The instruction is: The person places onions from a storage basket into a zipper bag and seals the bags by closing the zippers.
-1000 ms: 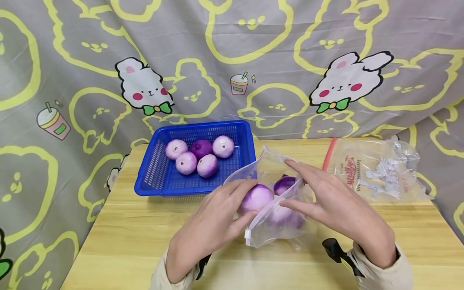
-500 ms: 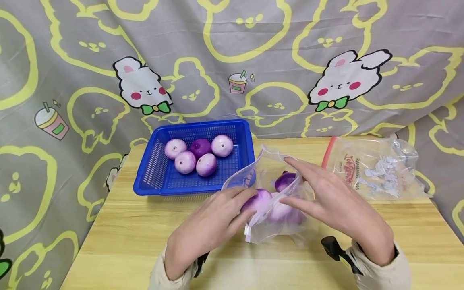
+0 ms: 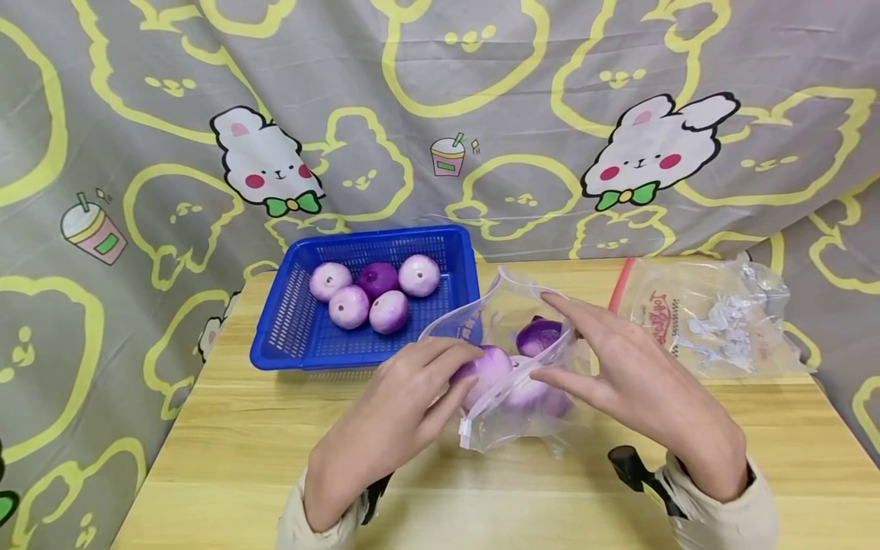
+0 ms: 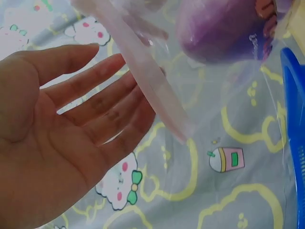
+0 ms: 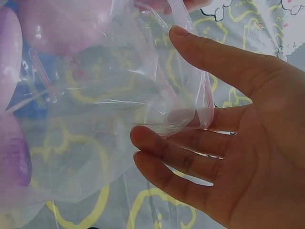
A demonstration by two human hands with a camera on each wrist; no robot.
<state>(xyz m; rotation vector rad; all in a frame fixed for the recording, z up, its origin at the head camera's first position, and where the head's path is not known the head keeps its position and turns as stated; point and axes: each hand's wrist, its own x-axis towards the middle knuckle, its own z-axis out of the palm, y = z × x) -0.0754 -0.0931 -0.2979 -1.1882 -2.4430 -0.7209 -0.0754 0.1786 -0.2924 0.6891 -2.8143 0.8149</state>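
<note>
Onions fill the left of the scene: a blue basket [image 3: 289, 336] stands at the back left of the worktop [image 3: 241, 443] with five of them in it, pale purple and one dark, all loose and touching. Just right of it the left hand [image 3: 392, 420] reaches in with fingers nearly straight, the tips resting on a pale onion [image 3: 484, 367] at the mouth of a clear zip bag [image 3: 512, 416]; from the wrist view the palm is spread and nothing is clasped in it — the bag's rim merely crosses the fingers. The bag lies on the worktop between both hands, its opening turned up and to the left, with a dark onion [image 3: 539, 336] and what looks like one more pale one inside, though the film blurs the count. The right hand [image 3: 632, 382] is also spread, thumb and forefinger apart with the upper lip of the bag between them, propping it open; whether it truly pinches the film is hard to tell. Farther right a second bag [image 3: 708, 321] with a red strip lies flat near the back edge. The onions should handle as firm, rounded and fairly weighty, their skins smooth enough to roll or slip, so a cupped hold round the middle suits them. The bag is thin, limp and slick — best held at the stiffer zip rim.
</note>
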